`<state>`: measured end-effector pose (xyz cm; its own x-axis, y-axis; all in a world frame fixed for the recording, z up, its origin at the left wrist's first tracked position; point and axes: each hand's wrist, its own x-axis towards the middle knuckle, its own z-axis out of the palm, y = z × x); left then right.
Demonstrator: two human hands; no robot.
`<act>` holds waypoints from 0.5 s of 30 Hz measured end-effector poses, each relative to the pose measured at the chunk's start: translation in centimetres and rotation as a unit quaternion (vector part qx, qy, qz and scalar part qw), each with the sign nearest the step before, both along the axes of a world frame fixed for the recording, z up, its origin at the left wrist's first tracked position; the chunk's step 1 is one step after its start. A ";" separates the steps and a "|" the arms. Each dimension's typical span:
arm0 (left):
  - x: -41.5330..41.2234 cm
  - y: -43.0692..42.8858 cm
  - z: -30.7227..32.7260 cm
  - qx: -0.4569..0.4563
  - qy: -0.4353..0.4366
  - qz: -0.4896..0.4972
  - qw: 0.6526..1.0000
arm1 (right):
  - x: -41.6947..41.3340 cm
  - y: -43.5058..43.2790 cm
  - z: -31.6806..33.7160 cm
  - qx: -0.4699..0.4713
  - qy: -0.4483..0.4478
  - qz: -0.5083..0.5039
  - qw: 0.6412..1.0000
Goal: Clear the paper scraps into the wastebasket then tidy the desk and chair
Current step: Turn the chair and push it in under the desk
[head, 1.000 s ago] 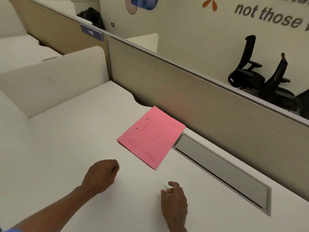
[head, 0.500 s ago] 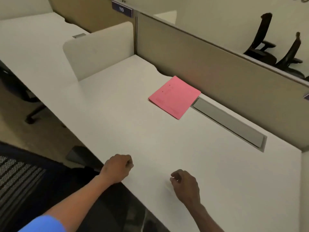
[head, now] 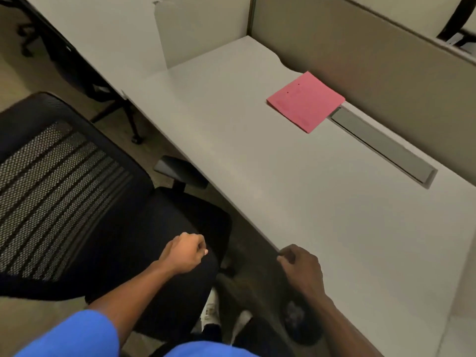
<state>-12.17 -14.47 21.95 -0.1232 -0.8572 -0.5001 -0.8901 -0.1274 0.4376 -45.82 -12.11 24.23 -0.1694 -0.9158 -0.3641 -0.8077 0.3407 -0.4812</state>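
My left hand [head: 184, 253] is a closed fist over the black chair seat [head: 123, 235], with a small white speck at its thumb. My right hand [head: 301, 269] has its fingers curled tight at the front edge of the white desk [head: 283, 191]; nothing shows clearly in it. A pink sheet [head: 306, 101] lies flat at the back of the desk. Below my right forearm sits a dark round wastebasket [head: 300, 327] on the floor, partly hidden. The chair's mesh backrest [head: 51, 191] faces away from the desk, to my left.
A grey cable-tray lid [head: 381, 145] is set into the desk beside the pink sheet. Beige partitions [head: 360, 60] close off the back. The chair's armrest [head: 180, 171] reaches under the desk edge. My white shoes [head: 211, 310] stand below. Another desk is at the left.
Both hands have drawn back from the desktop toward its front edge; the left is now off the desk, over the chair seat. My view has tipped down and left, showing the chair and floor.
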 end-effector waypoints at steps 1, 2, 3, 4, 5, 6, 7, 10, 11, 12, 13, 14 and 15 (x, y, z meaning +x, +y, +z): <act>0.2 1.1 -0.2 0.007 0.002 0.005 1.000 | 0.2 0.7 -0.2 0.003 0.001 0.014 1.000; 0.4 2.1 -0.4 0.016 0.005 0.012 1.000 | 0.4 1.3 -0.4 0.007 0.002 0.029 1.000; 0.5 3.1 -0.6 0.025 0.007 0.017 1.000 | 0.5 1.9 -0.5 0.013 -0.002 0.042 0.999; 0.6 4.2 -0.8 0.033 0.007 0.022 0.999 | 0.5 2.6 -0.7 0.020 -0.010 0.054 0.998; 0.7 5.3 -1.0 0.039 0.006 0.028 0.999 | 0.6 3.2 -0.9 0.029 -0.019 0.066 0.997; 0.8 6.3 -1.2 0.041 0.004 0.037 0.998 | 0.7 3.9 -1.1 0.039 -0.026 0.078 0.996; 0.8 7.4 -1.3 0.040 -0.002 0.046 0.998 | 0.7 4.7 -1.3 0.049 -0.030 0.089 0.994; 0.8 10.9 -1.6 0.030 -0.016 0.074 0.997 | 0.9 7.2 -1.8 0.071 -0.032 0.114 0.990; 0.7 12.1 -1.6 0.030 -0.016 0.082 0.996 | 0.8 8.1 -2.0 0.073 -0.031 0.124 0.989; 0.6 13.3 -1.5 0.029 -0.018 0.091 0.995 | 0.8 9.1 -2.1 0.073 -0.029 0.134 0.988; 0.5 14.6 -1.5 0.025 -0.021 0.102 0.994 | 0.8 10.1 -2.3 0.073 -0.027 0.144 0.986; 0.3 15.9 -1.5 0.022 -0.023 0.112 0.993 | 0.8 11.1 -2.4 0.074 -0.027 0.153 0.985; 0.1 17.1 -1.5 0.022 -0.024 0.120 0.992 | 0.8 12.1 -2.5 0.078 -0.031 0.160 0.984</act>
